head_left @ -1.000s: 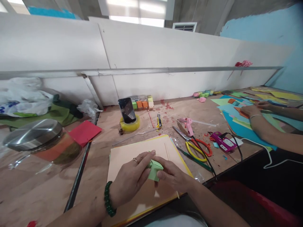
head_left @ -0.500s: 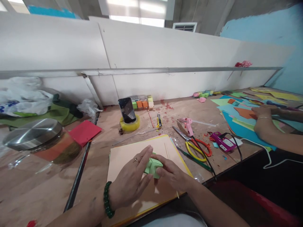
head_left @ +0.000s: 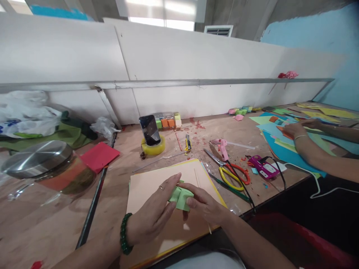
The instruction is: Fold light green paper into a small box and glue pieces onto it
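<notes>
A small folded piece of light green paper (head_left: 183, 198) is held between both hands, above a stack of peach-coloured sheets (head_left: 146, 186). My left hand (head_left: 155, 209) presses on its left side with fingers nearly straight and together; a green bead bracelet is on that wrist. On the right side, my right hand (head_left: 203, 203) pinches the paper between thumb and fingers. Part of the piece is hidden behind the left fingers. A thin stick (head_left: 197, 178) lies on the sheets beyond the right hand.
Scissors (head_left: 232, 175), a pink glue gun (head_left: 223, 150) and a purple power socket (head_left: 264, 168) lie to the right. A phone (head_left: 150, 130) leans on a yellow tape roll (head_left: 153, 148). A lidded jar (head_left: 61, 168) stands left. Another person's hands (head_left: 297, 130) work at far right.
My left hand has shifted slightly down and left, showing more of the green paper. The other person's hand at the right has moved left over the coloured sheets.
</notes>
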Demonstrator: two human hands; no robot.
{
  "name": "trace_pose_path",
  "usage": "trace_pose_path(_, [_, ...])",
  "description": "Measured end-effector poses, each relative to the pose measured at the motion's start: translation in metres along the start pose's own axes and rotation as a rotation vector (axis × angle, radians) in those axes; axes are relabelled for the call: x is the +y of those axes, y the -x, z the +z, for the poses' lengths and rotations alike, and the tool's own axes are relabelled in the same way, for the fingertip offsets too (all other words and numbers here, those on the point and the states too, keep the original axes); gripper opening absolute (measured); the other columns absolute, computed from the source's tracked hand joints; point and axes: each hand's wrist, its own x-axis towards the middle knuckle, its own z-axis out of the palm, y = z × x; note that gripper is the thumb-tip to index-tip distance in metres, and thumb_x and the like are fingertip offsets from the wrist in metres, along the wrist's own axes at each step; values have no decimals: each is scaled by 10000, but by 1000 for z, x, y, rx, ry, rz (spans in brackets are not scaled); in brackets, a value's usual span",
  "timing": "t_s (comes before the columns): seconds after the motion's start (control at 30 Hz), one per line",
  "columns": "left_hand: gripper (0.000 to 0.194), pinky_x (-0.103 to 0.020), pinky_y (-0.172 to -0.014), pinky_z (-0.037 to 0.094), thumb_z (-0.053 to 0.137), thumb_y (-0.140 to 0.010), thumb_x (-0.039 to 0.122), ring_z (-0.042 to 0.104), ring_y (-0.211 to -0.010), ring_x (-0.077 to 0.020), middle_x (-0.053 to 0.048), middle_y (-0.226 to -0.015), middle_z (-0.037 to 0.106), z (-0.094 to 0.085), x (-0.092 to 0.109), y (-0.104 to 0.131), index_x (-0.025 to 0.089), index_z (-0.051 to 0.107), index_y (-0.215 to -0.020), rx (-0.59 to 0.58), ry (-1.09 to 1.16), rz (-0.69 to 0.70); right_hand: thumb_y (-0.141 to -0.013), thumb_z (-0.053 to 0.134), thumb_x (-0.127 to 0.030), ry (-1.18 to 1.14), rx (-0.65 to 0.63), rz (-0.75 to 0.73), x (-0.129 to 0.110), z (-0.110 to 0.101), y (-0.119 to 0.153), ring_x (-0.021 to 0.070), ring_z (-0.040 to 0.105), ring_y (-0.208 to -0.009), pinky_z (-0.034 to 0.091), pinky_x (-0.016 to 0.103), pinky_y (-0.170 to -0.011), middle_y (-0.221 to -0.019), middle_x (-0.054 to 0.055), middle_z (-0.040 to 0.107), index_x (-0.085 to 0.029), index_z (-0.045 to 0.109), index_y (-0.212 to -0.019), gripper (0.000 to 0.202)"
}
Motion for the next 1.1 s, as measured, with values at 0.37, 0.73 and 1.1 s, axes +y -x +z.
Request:
trace_pose_path(0.37, [571, -479, -1133, 328, 275, -998, 230, 293, -1400, -260, -121, -1520, 309, 1, 0, 2, 279, 37, -1515, -2, -32, -5, -870, 553, -552, 0, -17, -12, 3, 0, 1, 85, 621, -636, 543, 239, -600, -958, 28, 561, -233, 475, -1312, 551])
trace_pose_path(0.73, [581, -468, -1177, 228, 298, -1001, 238, 211, -1435, -254, -48, -1580, 203, -8, 0, 4, 322, 39, -1513, -103, 79, -20, -869, 570, -530, -45, -79, -30, -3, 1, 1, 78, 617, -633, 523, 198, -574, -920, 18, 560, -214, 540, -1240, 489])
trace_pose_path(1.1, [573, -499, -1134, 322, 276, -993, 199, 299, -1399, -260, -109, -1522, 316, 1, 3, 2, 284, 60, -1517, -21, -13, -15, -859, 571, -546, -14, -29, -19, 0, 1, 1, 87, 619, -647, 539, 228, -602, -992, 35, 544, -223, 508, -1278, 532])
